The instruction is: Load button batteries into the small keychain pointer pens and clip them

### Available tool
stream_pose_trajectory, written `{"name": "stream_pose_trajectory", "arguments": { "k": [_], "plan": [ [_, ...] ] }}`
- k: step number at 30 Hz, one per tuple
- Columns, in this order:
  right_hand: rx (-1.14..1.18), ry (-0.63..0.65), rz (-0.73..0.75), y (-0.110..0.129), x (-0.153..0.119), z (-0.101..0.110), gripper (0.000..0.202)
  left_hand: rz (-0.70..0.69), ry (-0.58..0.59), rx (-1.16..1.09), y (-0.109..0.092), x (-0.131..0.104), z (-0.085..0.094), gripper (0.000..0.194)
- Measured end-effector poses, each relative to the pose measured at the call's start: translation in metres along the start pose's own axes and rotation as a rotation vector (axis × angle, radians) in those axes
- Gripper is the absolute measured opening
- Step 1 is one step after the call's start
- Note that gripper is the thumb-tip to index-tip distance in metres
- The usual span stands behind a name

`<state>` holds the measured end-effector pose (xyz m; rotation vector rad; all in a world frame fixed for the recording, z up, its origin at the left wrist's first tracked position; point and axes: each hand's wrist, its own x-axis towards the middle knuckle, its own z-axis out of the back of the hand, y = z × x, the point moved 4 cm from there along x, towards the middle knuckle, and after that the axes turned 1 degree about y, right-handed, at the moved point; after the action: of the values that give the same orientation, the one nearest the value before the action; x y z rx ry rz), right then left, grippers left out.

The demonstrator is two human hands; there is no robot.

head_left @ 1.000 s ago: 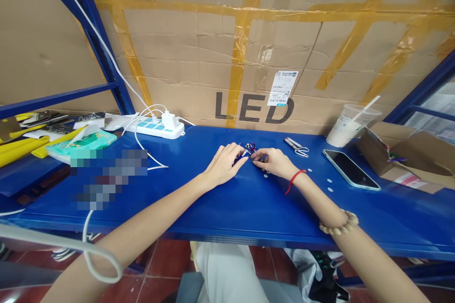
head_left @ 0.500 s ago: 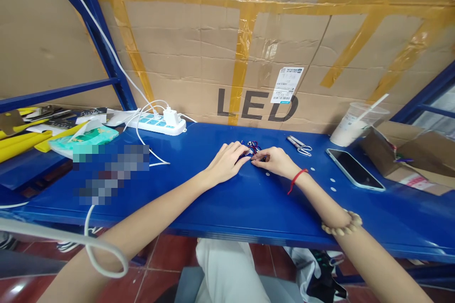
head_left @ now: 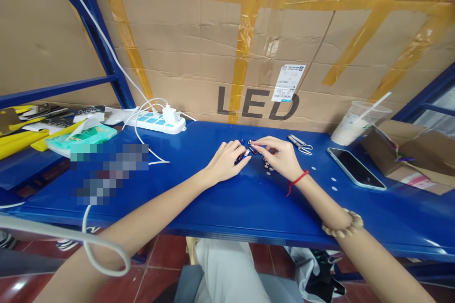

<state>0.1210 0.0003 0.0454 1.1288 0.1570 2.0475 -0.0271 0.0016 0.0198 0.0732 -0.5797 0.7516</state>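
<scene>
"Fingers of the left hand point(head_left: 227, 161), what are they doing?"

"They curl around a small blue piece point(head_left: 246, 153) with a pale, shiny part, grasping it between the thumb and forefinger."

"And the right hand point(head_left: 280, 156)?"

"Its fingertips reach the small shiny bit point(head_left: 250, 142) just beyond the left fingers. Whether they pinch it or only touch it, I cannot tell."

"Is anything else close to them?"

"A dark and red cord point(head_left: 253, 150) lies between the two sets of fingers, partly hidden. Several small round pieces point(head_left: 266, 164) lie just below the right fingers, with a flat pale disc point(head_left: 268, 173) near them."

"What about farther out?"

"To the right of the right fingers, past the knuckles, there's a metal tool with looped handles point(head_left: 300, 144). Farther right come the phone point(head_left: 355, 168), screen up, and the cup point(head_left: 350, 125) with its straw, beside the open carton point(head_left: 408, 156)."

"On the other side?"

"The white power strip point(head_left: 156, 123) lies beyond and to the left of the left fingers, with the green packet point(head_left: 85, 137) farther left. Everything mentioned is on the blue table point(head_left: 220, 208)."
</scene>
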Motion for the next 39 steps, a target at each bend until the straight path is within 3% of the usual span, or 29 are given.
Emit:
{"name": "stream_pose_trajectory", "arguments": {
  "k": [21,26,29,31,33,36,39],
  "plan": [
    [0.233,0.09,-0.111,0.0,-0.001,-0.008,0.027,0.032,0.023,-0.025,0.003,0.0,-0.001,0.027],
    [0.137,-0.049,-0.227,-0.01,0.001,0.007,0.038,0.094,0.017,-0.054,0.005,0.001,0.004,0.026],
    [-0.123,-0.148,-0.244,-0.016,0.001,0.018,0.041,0.114,0.014,-0.056,0.005,0.001,0.006,0.025],
    [-0.31,-0.095,-0.234,-0.019,0.001,0.019,0.037,0.112,0.014,-0.059,0.006,0.002,0.006,0.024],
    [-0.422,0.068,-0.261,-0.026,-0.001,0.013,0.034,0.111,0.012,-0.057,0.006,0.002,0.006,0.024],
    [-0.466,0.302,-0.362,-0.038,-0.008,0.003,0.029,0.127,0.003,-0.035,0.009,0.002,0.007,0.025],
    [-0.415,0.388,-0.445,-0.046,-0.012,-0.002,0.021,0.139,-0.009,-0.012,0.011,0.002,0.009,0.026]
  ]
}}
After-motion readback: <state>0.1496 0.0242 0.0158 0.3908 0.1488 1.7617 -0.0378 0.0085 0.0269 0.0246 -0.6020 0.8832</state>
